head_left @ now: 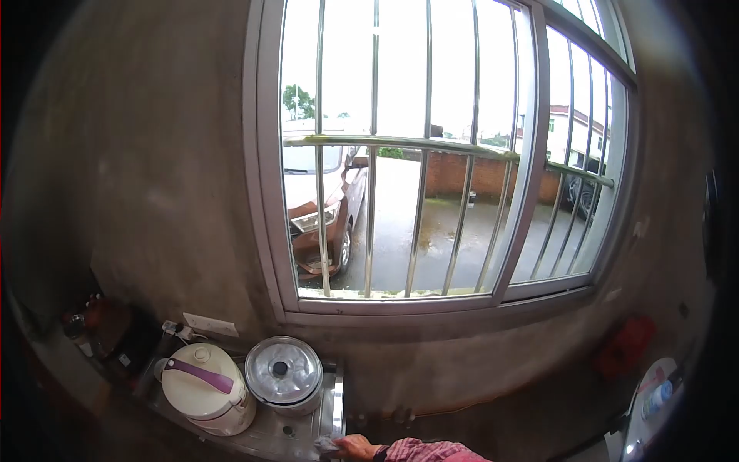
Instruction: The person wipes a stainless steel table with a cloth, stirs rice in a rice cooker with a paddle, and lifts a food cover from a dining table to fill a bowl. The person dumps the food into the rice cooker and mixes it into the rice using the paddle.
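At six o'clock, our right hand (356,446), in a pink checked sleeve (427,450), closes on a crumpled greyish cloth (326,444) by the edge of a metal countertop (265,442). On that countertop we see a lidded metal pot (296,371) at seven o'clock with a black knob, and just beside it, between seven and eight, a cream rice cooker (185,389) with a purple handle. A white power strip (211,324) sits at eight. Through the barred sliding window (509,296) around one o'clock, we look onto wet paving (443,231), with a parked brown car (332,223) towards ten. A blue-labelled bottle (657,399) stands at four.
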{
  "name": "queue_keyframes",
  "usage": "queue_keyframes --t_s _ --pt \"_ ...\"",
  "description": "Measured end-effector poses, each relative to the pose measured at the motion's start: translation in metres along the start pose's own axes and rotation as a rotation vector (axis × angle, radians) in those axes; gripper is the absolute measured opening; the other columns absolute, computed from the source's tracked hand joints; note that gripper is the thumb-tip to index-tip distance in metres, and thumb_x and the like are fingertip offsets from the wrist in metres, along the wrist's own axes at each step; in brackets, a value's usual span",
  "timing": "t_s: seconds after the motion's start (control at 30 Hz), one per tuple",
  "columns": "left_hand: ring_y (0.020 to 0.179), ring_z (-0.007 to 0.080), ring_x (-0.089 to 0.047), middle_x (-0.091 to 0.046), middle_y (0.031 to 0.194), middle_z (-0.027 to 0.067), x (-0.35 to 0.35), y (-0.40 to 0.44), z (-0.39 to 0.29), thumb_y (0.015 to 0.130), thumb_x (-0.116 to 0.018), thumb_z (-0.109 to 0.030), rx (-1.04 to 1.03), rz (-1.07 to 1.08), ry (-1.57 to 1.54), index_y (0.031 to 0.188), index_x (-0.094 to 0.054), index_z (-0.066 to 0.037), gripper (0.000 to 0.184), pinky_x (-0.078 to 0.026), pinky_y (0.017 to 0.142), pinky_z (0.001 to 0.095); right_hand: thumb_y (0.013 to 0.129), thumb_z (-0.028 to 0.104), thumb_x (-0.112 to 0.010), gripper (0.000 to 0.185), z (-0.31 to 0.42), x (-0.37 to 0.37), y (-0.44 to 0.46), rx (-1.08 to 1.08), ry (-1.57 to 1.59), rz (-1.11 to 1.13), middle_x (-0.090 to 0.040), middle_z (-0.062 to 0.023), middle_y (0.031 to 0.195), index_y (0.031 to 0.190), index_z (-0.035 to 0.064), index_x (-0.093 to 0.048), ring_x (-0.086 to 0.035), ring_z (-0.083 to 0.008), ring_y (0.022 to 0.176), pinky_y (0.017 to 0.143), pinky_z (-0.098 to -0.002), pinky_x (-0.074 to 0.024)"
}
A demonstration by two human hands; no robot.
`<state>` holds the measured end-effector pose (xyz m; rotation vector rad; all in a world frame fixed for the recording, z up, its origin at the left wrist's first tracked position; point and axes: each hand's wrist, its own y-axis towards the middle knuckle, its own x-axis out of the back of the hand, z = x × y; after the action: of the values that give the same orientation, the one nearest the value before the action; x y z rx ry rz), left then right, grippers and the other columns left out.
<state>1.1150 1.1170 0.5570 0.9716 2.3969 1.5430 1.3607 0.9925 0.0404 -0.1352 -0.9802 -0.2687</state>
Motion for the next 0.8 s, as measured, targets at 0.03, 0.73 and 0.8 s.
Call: queue_keyframes --t_s 0.03,0.73,0.8 --pt "0.078 0.0240 -0.057 -0.062 0.090 0.0087 0.001 -0.001 0.000 0.091 -0.052 -0.031 -0.003 -0.002 0.007 0.095 -0.058 -0.007 0.025 -0.046 0.066 0.0362 0.076 0.035 -0.064 0.030 0.015 0.003 -0.006 0.012 0.045 -0.134 -0.060 -0.0200 0.076 0.087 0.0082 -0.061 -0.059 -0.0396 0.072 0.063 -0.0470 -0.0458" --pt "0.076 0.0235 -0.058 -0.062 0.089 0.0082 0.019 -0.034 -0.018 0.090 -0.051 -0.032 -0.087 -0.118 0.259 0.090 -0.060 -0.007 0.027 -0.046 0.062 0.0366 0.079 0.037 -0.061 0.031 0.002 0.008 -0.003 -0.026 -0.001 -0.007 -0.063 -0.0184 0.079 0.088 0.0083 -0.061 -0.061 -0.0377 0.074 0.064 -0.0468 -0.0471" --pt "0.075 0.0235 -0.058 -0.062 0.089 0.0082 0.048 -0.057 -0.038 0.090 -0.050 -0.033 -0.355 -0.238 0.616 0.089 -0.060 -0.007 0.028 -0.046 0.062 0.0366 0.073 0.039 -0.069 0.034 -0.005 0.002 -0.003 0.019 -0.048 -0.062 -0.062 -0.0170 0.073 0.088 0.0095 -0.064 -0.062 -0.0362 0.071 0.061 -0.0440 -0.0495"
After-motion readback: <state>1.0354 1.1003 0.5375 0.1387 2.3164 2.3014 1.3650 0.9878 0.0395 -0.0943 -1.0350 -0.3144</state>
